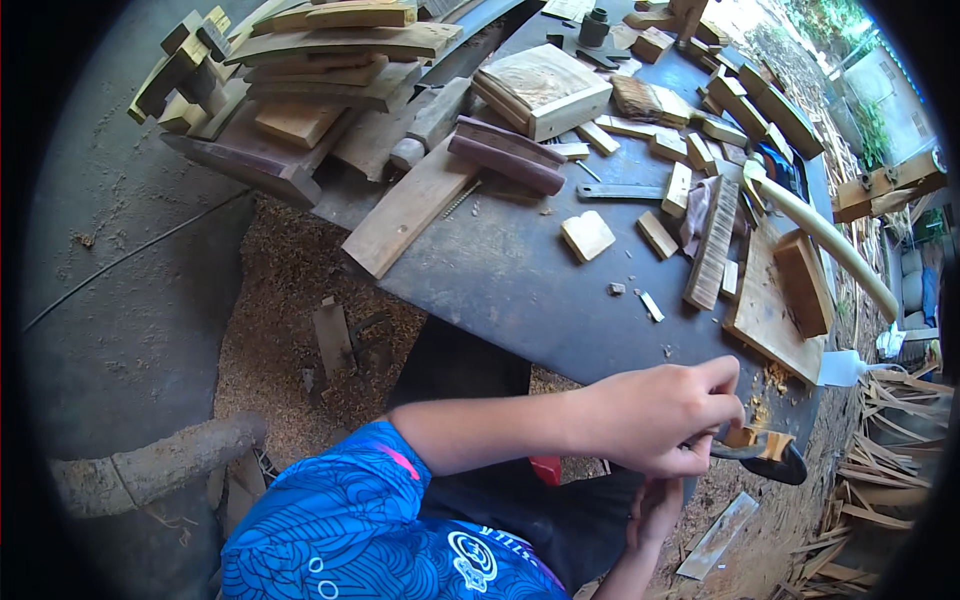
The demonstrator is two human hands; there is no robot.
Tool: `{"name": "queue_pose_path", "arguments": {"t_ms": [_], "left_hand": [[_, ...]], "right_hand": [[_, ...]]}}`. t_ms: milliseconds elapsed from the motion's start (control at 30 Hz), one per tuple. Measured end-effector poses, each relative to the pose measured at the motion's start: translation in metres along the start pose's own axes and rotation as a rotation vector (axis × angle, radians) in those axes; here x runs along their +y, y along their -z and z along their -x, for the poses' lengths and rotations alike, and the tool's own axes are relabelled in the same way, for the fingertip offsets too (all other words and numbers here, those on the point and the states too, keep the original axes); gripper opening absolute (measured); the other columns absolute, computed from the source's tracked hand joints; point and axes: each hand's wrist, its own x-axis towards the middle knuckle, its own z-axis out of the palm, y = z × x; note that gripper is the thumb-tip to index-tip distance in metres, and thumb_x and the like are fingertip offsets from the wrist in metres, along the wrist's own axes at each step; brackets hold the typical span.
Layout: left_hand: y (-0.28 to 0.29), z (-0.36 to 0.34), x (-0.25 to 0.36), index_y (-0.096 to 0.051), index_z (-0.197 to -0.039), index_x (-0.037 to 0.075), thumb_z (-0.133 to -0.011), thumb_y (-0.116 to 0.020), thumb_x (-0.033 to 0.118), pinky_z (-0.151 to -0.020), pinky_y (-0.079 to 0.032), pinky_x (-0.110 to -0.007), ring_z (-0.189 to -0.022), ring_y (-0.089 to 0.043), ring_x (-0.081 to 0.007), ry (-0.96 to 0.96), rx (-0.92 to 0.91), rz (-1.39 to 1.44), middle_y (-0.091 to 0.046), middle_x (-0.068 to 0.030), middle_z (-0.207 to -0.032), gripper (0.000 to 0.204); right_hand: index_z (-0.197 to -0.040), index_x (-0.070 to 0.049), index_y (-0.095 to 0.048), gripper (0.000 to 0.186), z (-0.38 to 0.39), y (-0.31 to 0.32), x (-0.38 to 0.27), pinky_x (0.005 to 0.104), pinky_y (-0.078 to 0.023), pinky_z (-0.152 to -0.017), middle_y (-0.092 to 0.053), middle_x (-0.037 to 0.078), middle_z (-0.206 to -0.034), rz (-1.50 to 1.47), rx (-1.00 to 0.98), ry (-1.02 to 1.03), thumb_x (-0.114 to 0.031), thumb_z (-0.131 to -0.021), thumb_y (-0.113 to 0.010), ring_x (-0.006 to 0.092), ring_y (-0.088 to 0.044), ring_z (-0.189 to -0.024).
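Observation:
My left hand (690,415) reaches across from the left at the table's near right edge, its fingers curled closed. What they grip is mostly hidden. A dark, curved, narrow piece (737,452) sticks out beside the fingertips. Against it is a small light-brown wooden piece (772,444), with a black rounded part (786,467) on its right; how these join cannot be made out. Beneath the left hand is my right hand (655,512), partly covered, its fingers mostly hidden. Yellowish wood shavings (762,405) lie on the table just beyond the wooden piece.
The dark table (520,300) carries several wood blocks, a thick square board (545,88) and a purplish grooved piece (508,157). A pale-handled tool (825,235) crosses the right side, near a white bottle (842,368). Stacked boards (340,45) stand at far left; sawdust (290,290) covers the floor.

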Motion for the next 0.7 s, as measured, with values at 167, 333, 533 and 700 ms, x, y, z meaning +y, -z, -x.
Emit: {"name": "queue_pose_path", "arguments": {"t_ms": [167,333,533,700], "left_hand": [[-0.004,-0.001,0.0,-0.058,-0.094,-0.001,-0.081,-0.065,0.014,-0.076,-0.056,-0.047,-0.082,-0.065,-0.0377,0.007,-0.045,-0.036,-0.053,-0.0181,-0.1,0.021],[-0.004,0.003,-0.004,-0.054,-0.091,0.002,-0.082,-0.063,0.014,-0.074,-0.051,-0.046,-0.081,-0.06,-0.0352,0.002,-0.063,-0.016,-0.053,-0.014,-0.094,0.018],[-0.008,0.004,-0.005,-0.055,-0.09,0.003,-0.087,-0.062,0.02,-0.074,-0.05,-0.044,-0.08,-0.059,-0.0321,-0.113,-0.04,-0.138,-0.054,-0.013,-0.087,0.019],[-0.01,0.004,-0.002,-0.058,-0.087,0.003,-0.097,-0.062,0.03,-0.074,-0.051,-0.042,-0.079,-0.06,-0.03,-0.061,-0.066,-0.258,-0.056,-0.0114,-0.082,0.029]], "right_hand": [[-0.147,-0.016,-0.046,0.05,-0.04,-0.014,0.014,0.0375,-0.057,-0.09,-0.056,0.004,-0.141,-0.164,-0.198,-0.005,-0.048,-0.109,-0.041,0.0187,-0.061,-0.124],[-0.14,-0.013,-0.052,0.044,-0.041,-0.027,0.004,0.0391,-0.055,-0.096,-0.06,0.005,-0.133,-0.182,-0.26,0.079,-0.043,-0.107,-0.049,0.0208,-0.062,-0.12],[-0.137,-0.011,-0.054,0.042,-0.049,-0.032,0.005,0.0378,-0.055,-0.095,-0.061,0.005,-0.131,-0.076,-0.388,0.087,-0.039,-0.105,-0.053,0.0194,-0.063,-0.118],[-0.135,-0.01,-0.056,0.04,-0.069,-0.052,-0.002,0.0367,-0.055,-0.095,-0.062,0.005,-0.13,-0.013,-0.47,0.066,-0.036,-0.104,-0.055,0.0183,-0.063,-0.117]]}}
